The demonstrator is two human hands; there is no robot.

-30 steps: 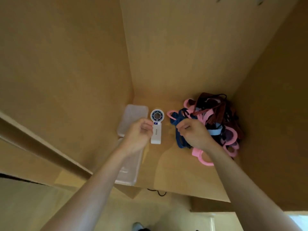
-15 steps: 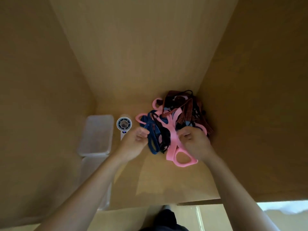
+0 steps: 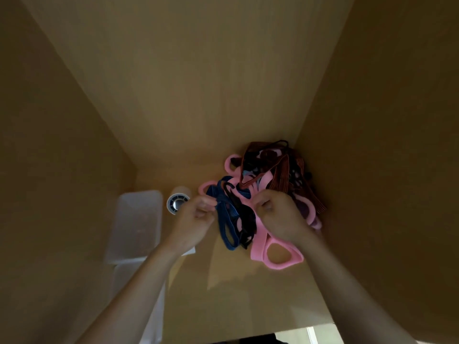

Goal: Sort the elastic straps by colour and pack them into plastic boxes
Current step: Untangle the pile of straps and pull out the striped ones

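My left hand point(image 3: 196, 219) pinches the dark blue elastic strap point(image 3: 224, 219), my right hand point(image 3: 278, 217) curls round the wide pink elastic strap point(image 3: 258, 244) at the tangled strap pile point(image 3: 280, 167), far right corner of tan wooden shelf point(image 3: 236, 294), wood walls point(image 3: 62, 170) on three sides; two clear plastic boxes point(image 3: 136, 224) lie left, small white round fan point(image 3: 176, 203) just beside them

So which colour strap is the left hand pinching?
The dark blue strap: the left hand pinches its upper loop. The pink strap runs under the right hand, and the brown straps lie behind.
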